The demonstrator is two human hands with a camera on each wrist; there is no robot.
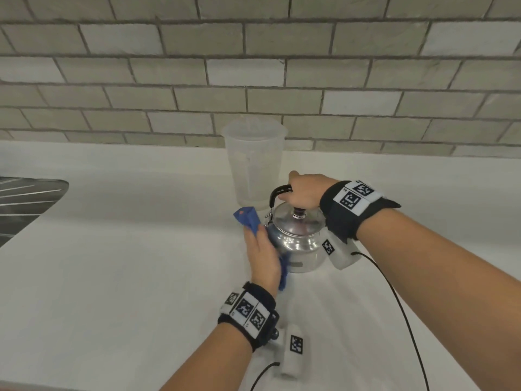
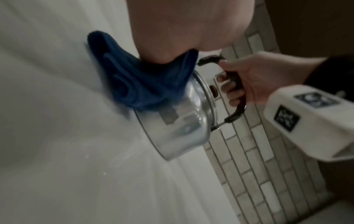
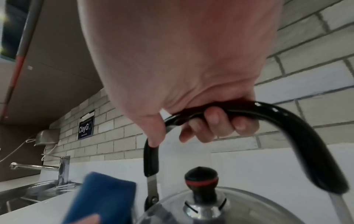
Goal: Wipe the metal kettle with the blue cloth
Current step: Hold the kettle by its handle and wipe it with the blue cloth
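Left hand (image 1: 263, 251) flat, presses blue cloth (image 2: 141, 84) on kettle (image 1: 296, 235) left flank. Right hand (image 1: 306, 193) grips black handle (image 3: 287, 136). Kettle upright on tabletop (image 1: 127, 263), before plastic cup (image 1: 255, 162). Advice: hold handle firm, sweep cloth round body.

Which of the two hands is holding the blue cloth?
The left hand. It presses the blue cloth against the side of the metal kettle, while the right hand grips the kettle's black handle.
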